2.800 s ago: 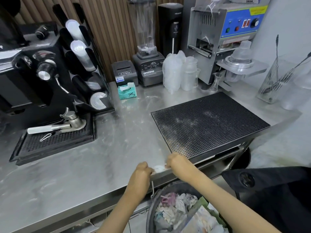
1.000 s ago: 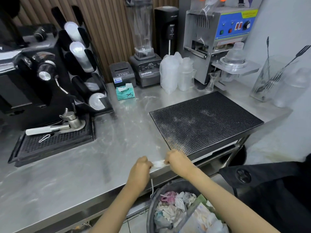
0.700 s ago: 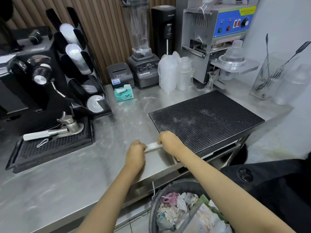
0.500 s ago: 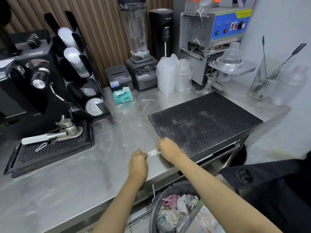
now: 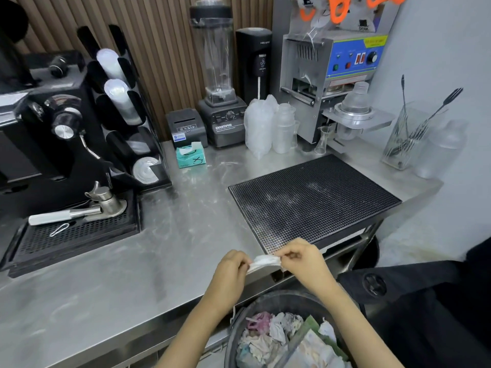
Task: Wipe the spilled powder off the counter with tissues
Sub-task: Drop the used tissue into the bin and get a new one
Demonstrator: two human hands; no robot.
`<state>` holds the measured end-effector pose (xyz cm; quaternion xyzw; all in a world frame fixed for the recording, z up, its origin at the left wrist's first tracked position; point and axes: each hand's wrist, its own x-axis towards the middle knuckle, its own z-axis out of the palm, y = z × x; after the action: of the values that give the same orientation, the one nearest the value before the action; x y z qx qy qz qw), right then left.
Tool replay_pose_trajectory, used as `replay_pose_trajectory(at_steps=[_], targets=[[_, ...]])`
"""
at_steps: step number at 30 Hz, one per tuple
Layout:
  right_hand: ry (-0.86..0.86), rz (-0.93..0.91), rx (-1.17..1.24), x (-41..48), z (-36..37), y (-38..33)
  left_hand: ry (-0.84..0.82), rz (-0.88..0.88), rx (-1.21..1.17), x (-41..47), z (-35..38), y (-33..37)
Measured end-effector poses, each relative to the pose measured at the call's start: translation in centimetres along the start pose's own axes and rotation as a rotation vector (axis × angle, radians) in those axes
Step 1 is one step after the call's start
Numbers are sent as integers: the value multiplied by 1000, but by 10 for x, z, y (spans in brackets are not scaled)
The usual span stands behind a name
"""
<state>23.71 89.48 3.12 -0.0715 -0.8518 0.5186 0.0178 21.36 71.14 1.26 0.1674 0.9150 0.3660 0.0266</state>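
Note:
A small white tissue (image 5: 263, 261) is stretched between both my hands at the front edge of the steel counter (image 5: 132, 261). My left hand (image 5: 230, 269) pinches its left end and my right hand (image 5: 303, 261) pinches its right end, fingers curled. The tissue hangs just above the counter edge, beside the near corner of the black mat (image 5: 313, 197). Faint whitish smears of powder (image 5: 223, 168) show on the counter near the teal tissue box (image 5: 190, 155) at the back.
A black bin (image 5: 281, 333) full of crumpled tissues stands below the counter edge under my hands. A coffee machine with drip tray (image 5: 74, 232) fills the left. Blender (image 5: 219, 83), stacked plastic cups (image 5: 268, 126) and a sealing machine (image 5: 332, 75) line the back.
Both hands, still holding the tissue, went forward onto the counter by the mat and have come back to the front edge, slightly raised. The camera view shifted a little.

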Motion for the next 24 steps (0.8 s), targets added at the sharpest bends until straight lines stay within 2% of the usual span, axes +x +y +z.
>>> replay_pose_trajectory(at_steps=[4,6,11,17,20,24], targets=[[53,81,430,-9,-11,-14,12,-73,-117,4,-1,16],[72,90,516,-13,-14,-20,5,-117,-200,3,1,22],[182,17,220,-19,-16,-22,-4,-114,-378,-3,3,32],[169,-28,157,-20,-21,-28,-32,-39,-407,-1,-7,45],[191,-34,207,-16,-21,-35,2,-22,-332,6,-13,55],[155,57,528,-13,-22,-48,98,-21,-313,13,-20,62]])
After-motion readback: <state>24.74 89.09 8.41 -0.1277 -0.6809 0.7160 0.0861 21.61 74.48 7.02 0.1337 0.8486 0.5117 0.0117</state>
